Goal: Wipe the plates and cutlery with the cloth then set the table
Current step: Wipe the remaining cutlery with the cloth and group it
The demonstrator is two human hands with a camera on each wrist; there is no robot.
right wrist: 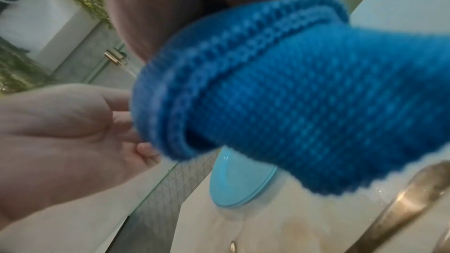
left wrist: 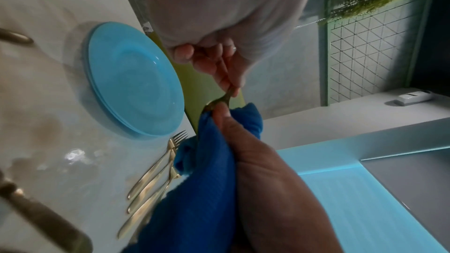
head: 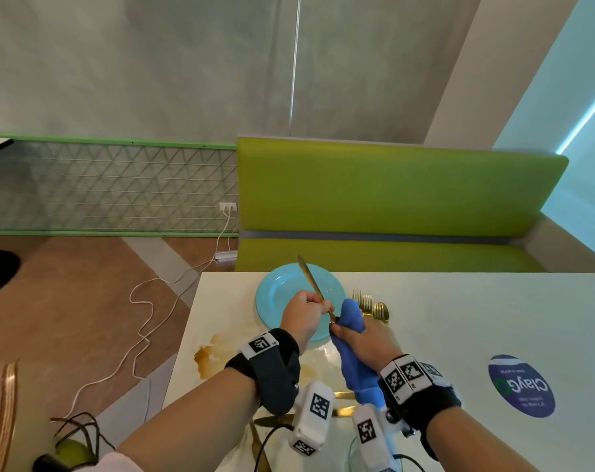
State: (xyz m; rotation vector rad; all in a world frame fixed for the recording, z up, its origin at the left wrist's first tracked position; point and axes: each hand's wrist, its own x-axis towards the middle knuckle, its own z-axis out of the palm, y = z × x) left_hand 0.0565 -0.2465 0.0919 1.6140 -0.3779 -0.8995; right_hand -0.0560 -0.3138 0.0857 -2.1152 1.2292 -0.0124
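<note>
Clearly the wiping step is going on, in my judgement with the setting of the table not yet begun. In the head view, at the centre of the frame, the left hand [head: 306,315] closes its fingers round the thin handle of a gold spoon [head: 311,281], which points up and to the left over the plates [head: 282,294]. The right hand [head: 364,338] grips the blue cloth [head: 352,313] and wraps it round the bowl end. Probably the spoon is held in the air so that the cloth can reach all sides of it. The turquoise plates, smooth and round, sit in a stack near the far edge of the white surface [head: 459,318]. Just to their right lie gold forks [head: 362,298]. A brown stain [head: 211,352] spreads on the surface at the lower left of the hands.

In the left wrist view, the curved neck of the spoon comes out of the cloth at the centre, under the thumb of the right hand. The forks lie side by side at the lower centre, their metal shiny and slim. The plates look glossy at the left.

In the right wrist view, the cloth fills the middle. It is thick, with a woven grain and a stitched hem, so it should absorb well. The spoon is hidden behind it.
</note>
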